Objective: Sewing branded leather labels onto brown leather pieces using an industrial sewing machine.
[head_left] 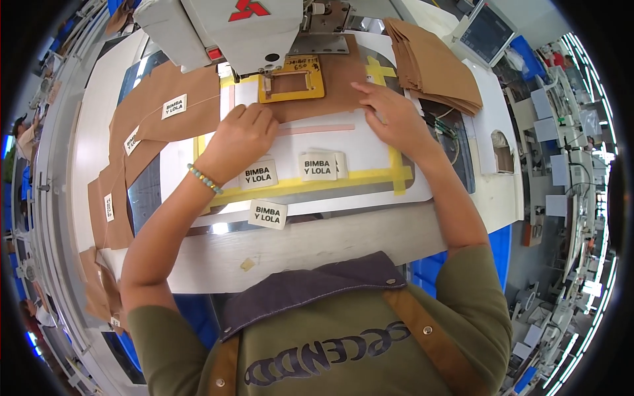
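Observation:
A brown fabric piece (343,72) lies flat under the sewing machine head (264,46), with a yellow rectangular clamp frame (297,98) resting on it. My left hand (246,137) is closed at the fabric's near edge, just left of the frame; its fingertips are hidden. To the right, my right hand (395,119) has its fingers apart, with the index fingertip at the fabric's right side. White printed labels lie near me: one label (258,173) below my left wrist, an overlapping pair (318,166), and one label (268,214) at the plate's front edge.
Brown fabric with labels (175,107) attached trails down the table's left side. A stack of brown pieces (432,66) sits at the back right, near a control screen (487,33). Yellow tape (317,177) borders the white work plate (370,189). A small scrap (247,264) lies on the table's front.

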Demonstrator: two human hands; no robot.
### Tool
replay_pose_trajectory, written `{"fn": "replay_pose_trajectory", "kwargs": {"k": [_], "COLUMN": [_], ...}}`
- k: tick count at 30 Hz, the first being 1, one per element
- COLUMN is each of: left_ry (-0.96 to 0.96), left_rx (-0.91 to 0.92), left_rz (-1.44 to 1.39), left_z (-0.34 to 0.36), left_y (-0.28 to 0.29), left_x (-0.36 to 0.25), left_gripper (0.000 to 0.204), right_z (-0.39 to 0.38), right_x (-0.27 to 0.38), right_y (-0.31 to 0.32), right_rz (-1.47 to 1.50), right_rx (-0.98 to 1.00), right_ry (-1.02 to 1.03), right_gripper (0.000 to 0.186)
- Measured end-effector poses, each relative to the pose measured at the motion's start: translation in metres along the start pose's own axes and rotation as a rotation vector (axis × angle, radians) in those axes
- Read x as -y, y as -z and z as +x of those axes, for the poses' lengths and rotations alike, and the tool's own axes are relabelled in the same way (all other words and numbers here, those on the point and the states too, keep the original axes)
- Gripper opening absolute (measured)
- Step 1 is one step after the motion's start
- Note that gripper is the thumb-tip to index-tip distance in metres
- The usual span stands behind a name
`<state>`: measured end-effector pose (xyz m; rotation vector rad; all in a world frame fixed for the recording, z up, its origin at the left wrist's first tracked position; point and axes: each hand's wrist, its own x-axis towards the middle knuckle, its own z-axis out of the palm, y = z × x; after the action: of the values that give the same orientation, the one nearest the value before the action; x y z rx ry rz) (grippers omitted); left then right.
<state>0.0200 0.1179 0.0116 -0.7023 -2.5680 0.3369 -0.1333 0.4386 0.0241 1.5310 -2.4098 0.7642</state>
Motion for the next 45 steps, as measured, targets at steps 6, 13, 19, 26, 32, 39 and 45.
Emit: {"fn": "replay_pose_trajectory", "kwargs": {"k": [6, 13, 19, 26, 32, 39, 45], "left_ry": [0.164, 0.389, 0.407, 0.467, 0.488, 0.452, 0.456], "left_rx": [0.045, 0.095, 0.070, 0.082, 0.026, 0.084, 0.084], "left_rz": [-0.055, -0.421, -0.429, -0.483, -0.524, -0.498, -0.465], "left_z": [-0.040, -0.051, -0.061, -0.064, -0.065, -0.066, -0.062], "left_y": [0.005, 0.025, 0.022, 0.024, 0.023, 0.024, 0.029], "left_x": [0.023, -0.005, -0.010, -0.009, -0.007, -0.007, -0.009], "left_gripper": [0.031, 0.048, 0.052, 0.047, 0.044, 0.049, 0.048], "right_z": [0.014, -0.011, -0.018, -0.023, -0.020, -0.021, -0.022], "right_x": [0.007, 0.021, 0.032, 0.033, 0.036, 0.035, 0.036], "right_y": [-0.018, -0.009, -0.010, -0.016, -0.014, -0.013, -0.011], "right_rz": [-0.151, -0.191, -0.204, -0.121, -0.135, -0.106, -0.114], "right_rx": [0.122, 0.291, 0.237, 0.208, 0.236, 0.238, 0.237], "right_ry": [0.180, 0.049, 0.068, 0.041, 0.050, 0.022, 0.039], "right_gripper": [0.035, 0.053, 0.060, 0.055, 0.051, 0.052, 0.053]}}
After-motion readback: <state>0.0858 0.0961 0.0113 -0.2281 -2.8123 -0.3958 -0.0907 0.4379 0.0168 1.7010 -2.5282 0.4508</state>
